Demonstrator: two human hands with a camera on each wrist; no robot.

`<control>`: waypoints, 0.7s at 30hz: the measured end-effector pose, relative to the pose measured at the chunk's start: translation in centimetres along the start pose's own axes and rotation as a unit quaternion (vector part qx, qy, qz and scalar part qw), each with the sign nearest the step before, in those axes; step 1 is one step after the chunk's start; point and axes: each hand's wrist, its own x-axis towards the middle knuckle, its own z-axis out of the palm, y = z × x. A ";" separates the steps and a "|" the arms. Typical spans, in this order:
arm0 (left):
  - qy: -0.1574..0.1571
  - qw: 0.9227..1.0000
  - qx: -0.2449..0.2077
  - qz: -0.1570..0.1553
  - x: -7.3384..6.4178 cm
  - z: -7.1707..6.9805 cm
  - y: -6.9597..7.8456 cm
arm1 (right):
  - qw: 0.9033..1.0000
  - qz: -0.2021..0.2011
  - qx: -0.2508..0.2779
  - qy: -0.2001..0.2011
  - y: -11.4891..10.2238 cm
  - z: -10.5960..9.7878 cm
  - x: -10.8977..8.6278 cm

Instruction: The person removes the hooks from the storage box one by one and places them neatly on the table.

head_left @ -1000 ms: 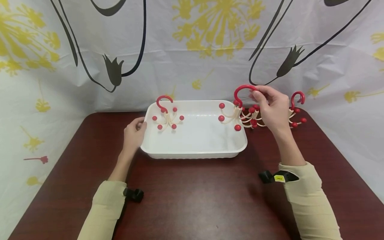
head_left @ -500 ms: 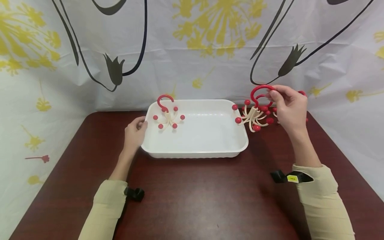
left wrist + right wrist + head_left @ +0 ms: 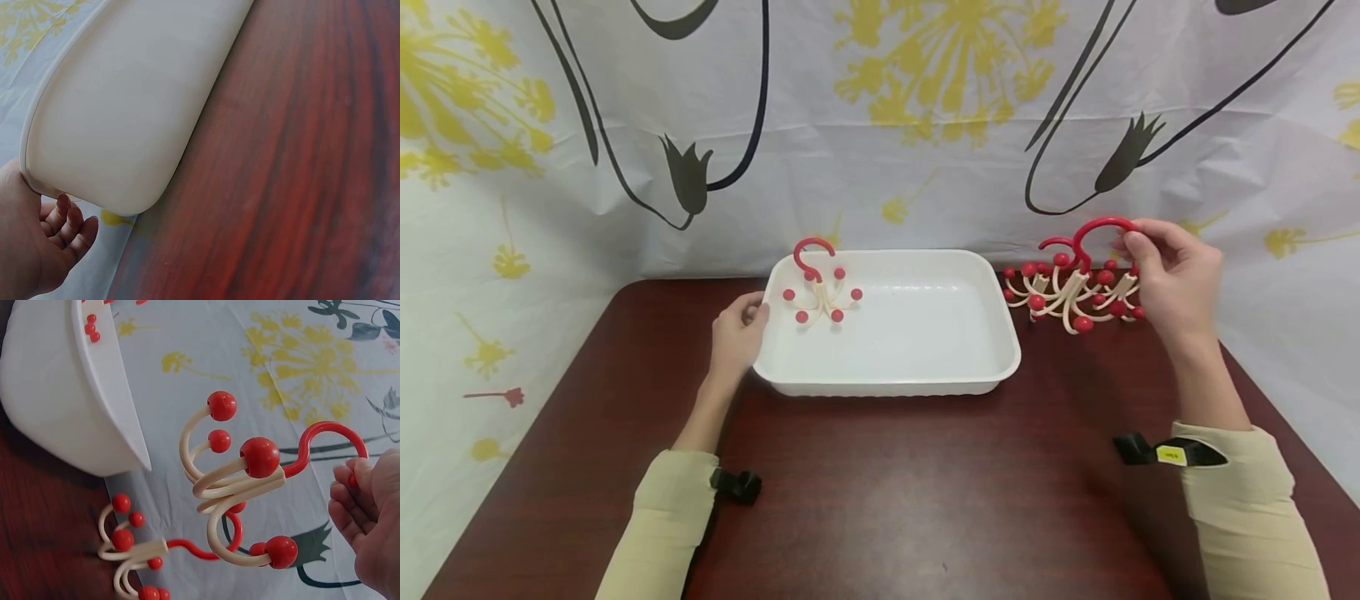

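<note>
My right hand [image 3: 1183, 275] pinches the tip of the red hook on a hanger [image 3: 1074, 290] with curved cream prongs ending in red balls. In the right wrist view that hanger [image 3: 256, 484] hangs in the air, tilted, right of the white tray. My left hand [image 3: 737, 333] grips the left rim of the tray [image 3: 887, 388]; curled fingers [image 3: 74, 228] show at its edge in the left wrist view. A similar hanger [image 3: 820, 294] stands at the tray's left end, hook upward. Behind the held one are two more hangers, one at left [image 3: 1039, 285] and one at right [image 3: 1125, 286], partly hidden.
The dark red-brown table [image 3: 910, 492] extends in front of the tray and to both sides. A white cloth [image 3: 895, 167] with yellow and grey flower prints hangs right behind the table's back edge.
My right hand has carried its hanger rightward, from above the tray's right end to beyond it, beside the other hangers. My left hand and the tray have stayed in place.
</note>
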 end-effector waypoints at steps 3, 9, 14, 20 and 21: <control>0.000 1.000 0.000 0.000 0.0 -0.1 0.0 | 1.000 0.009 0.004 0.006 0.2 -0.7 0.0; -0.001 1.000 -0.004 0.001 0.0 -0.1 -0.1 | 0.999 0.018 0.035 0.026 0.6 -2.2 0.0; -0.001 1.000 -0.006 0.004 0.0 -0.1 -0.1 | 0.998 0.022 0.040 0.036 1.3 -3.7 -0.1; 0.001 1.000 -0.008 0.007 0.0 -0.1 0.0 | 0.998 0.028 -0.048 0.042 2.3 -5.6 0.0; 0.002 1.000 -0.008 0.007 0.0 -0.1 0.0 | 0.997 0.026 -0.059 0.043 2.4 -5.8 0.0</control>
